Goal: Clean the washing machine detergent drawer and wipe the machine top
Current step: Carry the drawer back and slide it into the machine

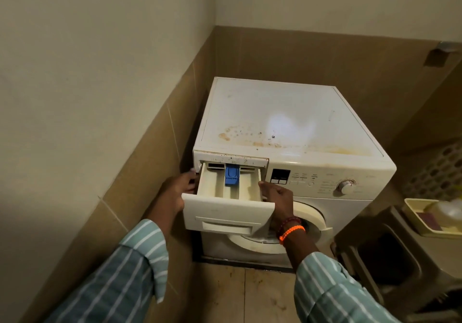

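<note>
Head view: both hands on the detergent drawer (231, 197), pulled most of the way out at the washing machine's (312, 192) front left corner. Left hand (175, 192) fingers grip its left side, right hand (278, 197) fingers grip the right side. Drawer not cleaned yet: yellowish residue inside. Machine top (275, 112) unwiped, brown stains along front edge. Early stage.
</note>
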